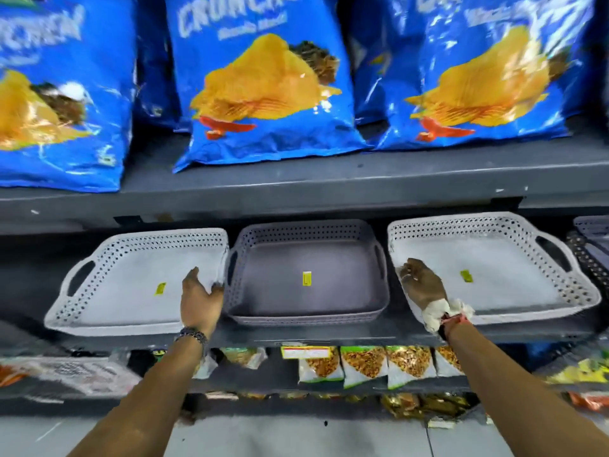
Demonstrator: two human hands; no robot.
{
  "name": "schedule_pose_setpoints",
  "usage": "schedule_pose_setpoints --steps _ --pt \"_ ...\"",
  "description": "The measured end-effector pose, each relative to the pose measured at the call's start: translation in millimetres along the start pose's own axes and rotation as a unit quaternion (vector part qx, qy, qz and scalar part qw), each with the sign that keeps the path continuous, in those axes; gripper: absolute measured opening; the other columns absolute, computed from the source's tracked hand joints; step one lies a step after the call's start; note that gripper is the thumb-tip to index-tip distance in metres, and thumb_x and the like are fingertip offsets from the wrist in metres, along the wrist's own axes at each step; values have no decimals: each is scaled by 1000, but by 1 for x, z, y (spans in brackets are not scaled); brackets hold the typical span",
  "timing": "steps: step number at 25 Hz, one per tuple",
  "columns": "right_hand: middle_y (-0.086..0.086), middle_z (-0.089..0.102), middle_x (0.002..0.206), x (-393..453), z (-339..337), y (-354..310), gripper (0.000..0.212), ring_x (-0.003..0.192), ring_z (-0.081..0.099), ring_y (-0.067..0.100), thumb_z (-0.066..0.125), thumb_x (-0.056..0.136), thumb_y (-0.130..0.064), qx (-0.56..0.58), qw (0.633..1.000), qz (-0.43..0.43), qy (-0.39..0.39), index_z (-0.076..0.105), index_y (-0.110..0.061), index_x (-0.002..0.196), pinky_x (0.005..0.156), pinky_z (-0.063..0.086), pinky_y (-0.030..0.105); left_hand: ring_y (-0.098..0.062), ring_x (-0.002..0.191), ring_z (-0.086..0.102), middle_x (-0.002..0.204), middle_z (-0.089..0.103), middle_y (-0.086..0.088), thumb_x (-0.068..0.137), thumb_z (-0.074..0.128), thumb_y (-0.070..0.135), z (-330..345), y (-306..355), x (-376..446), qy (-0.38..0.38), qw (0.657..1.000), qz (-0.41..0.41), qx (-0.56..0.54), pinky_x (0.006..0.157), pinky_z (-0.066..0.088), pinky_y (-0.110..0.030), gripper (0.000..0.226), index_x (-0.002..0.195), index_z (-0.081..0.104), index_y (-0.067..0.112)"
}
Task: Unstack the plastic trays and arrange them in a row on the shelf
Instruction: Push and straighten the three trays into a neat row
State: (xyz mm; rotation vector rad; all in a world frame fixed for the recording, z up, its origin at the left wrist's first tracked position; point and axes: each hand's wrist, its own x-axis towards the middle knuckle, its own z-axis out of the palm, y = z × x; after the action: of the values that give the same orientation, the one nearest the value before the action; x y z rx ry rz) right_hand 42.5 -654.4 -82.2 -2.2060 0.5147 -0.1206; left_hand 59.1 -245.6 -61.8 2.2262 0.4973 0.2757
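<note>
Three perforated plastic trays with yellow stickers sit side by side on the grey shelf [303, 336]. The left white tray [131, 275] tilts over the shelf's front edge, and my left hand [199, 300] grips its right handle side. The middle grey tray [306, 275] looks like a stack of several nested trays. The right white tray [494, 268] also tilts forward; my right hand [421, 285], bandaged at the wrist, rests on its left rim, its fingers curled over the edge.
Big blue chip bags [263, 77] fill the shelf above. Small snack packets [362, 364] stand on the shelf below. More perforated trays [590, 239] sit at the far right edge. Light floor tiles [296, 437] lie at the bottom.
</note>
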Motion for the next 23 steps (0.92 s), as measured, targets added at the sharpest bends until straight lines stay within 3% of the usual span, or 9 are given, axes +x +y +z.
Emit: schedule_pose_setpoints --steps 3,6,8,10,13,15,18,20,23 --pt "21 56 129 -10 21 -16 48 117 53 39 53 88 -27 -22 999 36 -4 42 -8 130 95 42 36 -39 118 53 131 54 -24 87 56 25 -1 -17 17 -114 993 -20 -14 98 44 -44 55 133 39 3" --pt "21 59 125 -17 28 -30 58 113 55 40 59 83 -30 -49 997 60 2 36 -11 133 91 45 37 -36 91 62 92 66 -23 85 59 28 2 -13 20 -159 985 0 -67 78 45 -40 25 96 57 5" --pt "20 60 125 -22 30 -33 60 112 56 40 62 81 -27 -67 996 64 10 37 -11 133 90 46 37 -31 69 55 66 56 -15 83 60 26 5 -13 21 -154 985 15 -70 64 40 -36 20 82 54 8" --pt "21 60 124 -23 35 -33 57 111 56 41 62 80 -20 -93 994 60 20 39 -10 131 89 46 38 -26 60 49 56 48 -4 82 61 22 10 -19 23 -142 988 43 -33 54 33 -31 14 78 52 13" --pt "22 62 119 -25 40 -40 47 107 57 42 56 78 -7 -89 995 34 10 45 -8 124 88 47 38 -30 62 54 59 56 -7 83 58 19 6 -23 19 -111 991 70 5 53 34 -32 8 86 56 12" --pt "23 64 117 -23 38 -44 46 105 58 42 52 77 -1 -84 996 23 14 49 -7 122 87 48 38 -35 73 60 77 67 -18 85 54 18 7 -19 18 -105 991 78 16 62 41 -36 23 105 61 9" --pt "24 65 112 -23 34 -43 44 102 60 43 50 75 5 -99 995 17 29 52 -5 118 85 48 37 -40 90 63 105 68 -24 88 50 18 14 -13 13 -108 990 81 27 76 49 -41 38 125 55 10" --pt "25 66 110 -23 33 -45 43 100 60 44 49 75 6 -104 994 8 31 53 -4 116 83 49 37 -41 90 63 105 68 -26 90 48 19 15 -13 11 -102 988 101 50 73 48 -42 39 128 52 9" --pt "26 65 109 -22 33 -50 44 99 60 44 50 74 7 -116 993 3 13 51 -3 117 80 49 36 -43 82 62 88 69 -26 92 46 19 14 -15 9 -80 981 141 103 63 43 -39 41 131 48 6"
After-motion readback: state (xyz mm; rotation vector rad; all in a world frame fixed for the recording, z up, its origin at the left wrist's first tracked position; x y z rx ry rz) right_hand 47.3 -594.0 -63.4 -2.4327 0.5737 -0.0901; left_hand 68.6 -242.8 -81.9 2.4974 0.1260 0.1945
